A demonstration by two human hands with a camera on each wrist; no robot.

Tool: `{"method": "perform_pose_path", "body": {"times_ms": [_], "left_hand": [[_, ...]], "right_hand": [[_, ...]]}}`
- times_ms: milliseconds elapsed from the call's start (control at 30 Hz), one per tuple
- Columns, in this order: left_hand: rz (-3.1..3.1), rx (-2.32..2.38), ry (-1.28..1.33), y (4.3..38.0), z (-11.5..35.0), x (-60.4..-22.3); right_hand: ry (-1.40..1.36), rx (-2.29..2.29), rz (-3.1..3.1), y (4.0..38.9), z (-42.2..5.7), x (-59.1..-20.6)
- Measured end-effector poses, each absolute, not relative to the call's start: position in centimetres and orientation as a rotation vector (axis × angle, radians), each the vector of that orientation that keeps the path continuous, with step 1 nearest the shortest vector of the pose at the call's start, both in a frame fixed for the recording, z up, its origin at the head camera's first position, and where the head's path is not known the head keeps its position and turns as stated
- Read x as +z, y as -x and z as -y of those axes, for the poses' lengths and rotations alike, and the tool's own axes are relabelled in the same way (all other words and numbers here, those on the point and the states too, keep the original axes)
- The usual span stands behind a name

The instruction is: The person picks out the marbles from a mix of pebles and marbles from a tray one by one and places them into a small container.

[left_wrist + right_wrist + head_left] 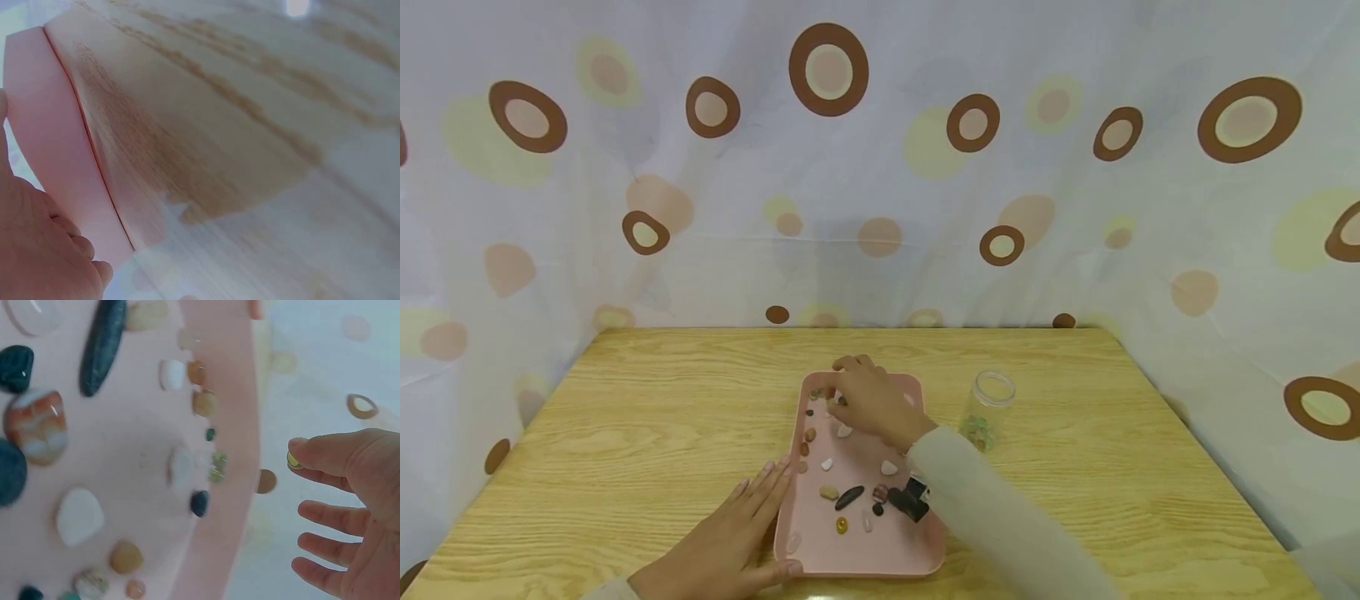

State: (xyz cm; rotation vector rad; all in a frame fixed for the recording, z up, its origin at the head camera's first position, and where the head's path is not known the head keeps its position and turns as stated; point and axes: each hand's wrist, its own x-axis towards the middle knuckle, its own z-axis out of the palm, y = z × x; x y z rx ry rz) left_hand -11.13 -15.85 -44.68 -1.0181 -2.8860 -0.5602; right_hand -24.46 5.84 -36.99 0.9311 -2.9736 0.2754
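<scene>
My left hand [722, 533] lies against the left side of a pink tray [880, 560], fingers straight along its edge and thumb at the near corner. In the left wrist view, the fingers [47, 231] touch the tray's outer wall [69, 137]. Over the tray's far part, my right hand [876, 407] pinches a small yellow-green stone [294, 461] between thumb and index finger, the other fingers spread. Polished stones lie below it, among them a long dark stone [850, 497], an orange-and-white banded stone [39, 428] and a white stone [80, 517].
A clear open jar [992, 392] with green stones in its bottom stands on the wooden table [1075, 467], right of the tray. A patterned cloth [880, 192] hangs behind the table and along both sides.
</scene>
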Motion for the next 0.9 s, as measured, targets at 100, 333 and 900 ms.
{"method": "perform_pose_path", "body": {"times_ms": [100,333,900], "left_hand": [[2.894,-0.575,1.011,11.2,15.9,-44.7],[2.876,-0.572,1.019,11.2,15.9,-44.8],[2.864,-0.559,1.032,11.3,15.9,-45.0]], "right_hand": [[-0.909,0.314,2.949,24.3,-6.9,-35.8],[-0.834,0.382,2.859,23.7,-10.7,-33.6],[-0.604,0.403,2.77,21.9,-21.6,-31.6]]}}
